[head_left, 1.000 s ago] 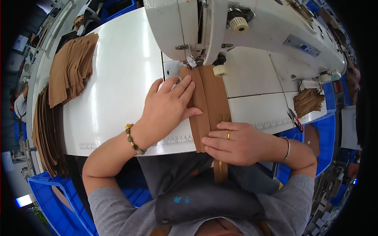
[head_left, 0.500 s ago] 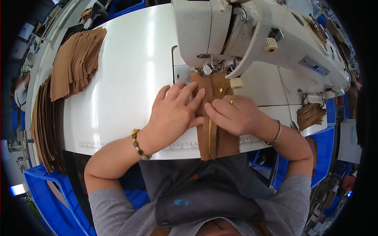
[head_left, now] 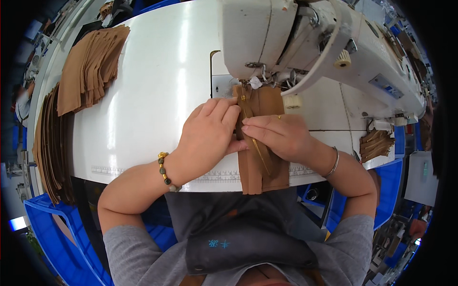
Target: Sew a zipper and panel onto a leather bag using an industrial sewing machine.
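A flat brown fabric piece [head_left: 251, 178] runs from under the sewing machine's needle area to the table's front edge. On it lies a zipper [head_left: 260, 151] with gold teeth, its lower end slanting to the right; the gold slider is close to the presser foot. My left hand [head_left: 212, 125] is closed on the fabric's left edge, fingers together near the foot and thumb lower down. My right hand [head_left: 281, 136] pinches the zipper tape between thumb and fingers, just right of my left hand. The needle and foot are partly hidden by the machine head [head_left: 255, 38].
Stacks of brown fabric pieces [head_left: 93, 69] lie at the table's left. A smaller brown bundle [head_left: 377, 145] sits at the right, beyond my right wrist. Blue bins [head_left: 62, 233] stand below the table's left edge and on the right. A ruler strip [head_left: 210, 178] follows the front edge.
The zipper's upper part has shifted left, with its slider now nearer the foot, and its lower end slants right. My left fingers have drawn together; my right hand has moved slightly left.
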The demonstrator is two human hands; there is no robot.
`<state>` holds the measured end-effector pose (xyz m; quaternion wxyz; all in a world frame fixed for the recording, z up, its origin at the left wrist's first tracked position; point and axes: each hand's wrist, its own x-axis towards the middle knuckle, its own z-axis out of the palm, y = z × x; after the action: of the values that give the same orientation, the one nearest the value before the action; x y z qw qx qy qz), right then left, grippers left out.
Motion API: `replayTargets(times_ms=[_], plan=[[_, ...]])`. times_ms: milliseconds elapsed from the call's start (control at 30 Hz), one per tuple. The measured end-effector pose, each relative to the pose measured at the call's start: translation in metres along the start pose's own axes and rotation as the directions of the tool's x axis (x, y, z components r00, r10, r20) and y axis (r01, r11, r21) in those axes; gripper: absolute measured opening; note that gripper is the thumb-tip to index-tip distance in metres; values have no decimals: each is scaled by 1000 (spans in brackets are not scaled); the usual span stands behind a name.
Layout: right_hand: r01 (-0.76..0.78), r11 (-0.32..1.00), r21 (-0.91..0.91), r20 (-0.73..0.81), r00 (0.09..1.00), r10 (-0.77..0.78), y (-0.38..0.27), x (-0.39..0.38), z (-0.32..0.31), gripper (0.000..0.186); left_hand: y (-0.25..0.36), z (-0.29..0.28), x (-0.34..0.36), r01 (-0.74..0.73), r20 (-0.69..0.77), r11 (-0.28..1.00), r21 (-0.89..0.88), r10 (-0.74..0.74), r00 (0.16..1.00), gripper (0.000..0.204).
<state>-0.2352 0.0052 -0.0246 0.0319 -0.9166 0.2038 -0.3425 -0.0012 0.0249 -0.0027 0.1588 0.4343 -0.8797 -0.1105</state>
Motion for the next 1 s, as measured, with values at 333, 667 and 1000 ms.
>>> replayTargets(times_ms=[333, 667, 1000], plan=[[55, 995, -81, -28, 998, -57, -2, 6, 6, 21, 4, 4, 0, -13, -101, 994, 108, 24, 995, 81], [-205, 968, -146, 95, 971, 220, 1, 12, 5, 32, 1, 4, 2, -3, -75, 1000, 7, 3, 997, 74], [-268, 961, -63, 190, 942, 275, 1, 5, 3, 46, -2, 5, 2, 7, -70, 1000, -11, -8, 998, 75]])
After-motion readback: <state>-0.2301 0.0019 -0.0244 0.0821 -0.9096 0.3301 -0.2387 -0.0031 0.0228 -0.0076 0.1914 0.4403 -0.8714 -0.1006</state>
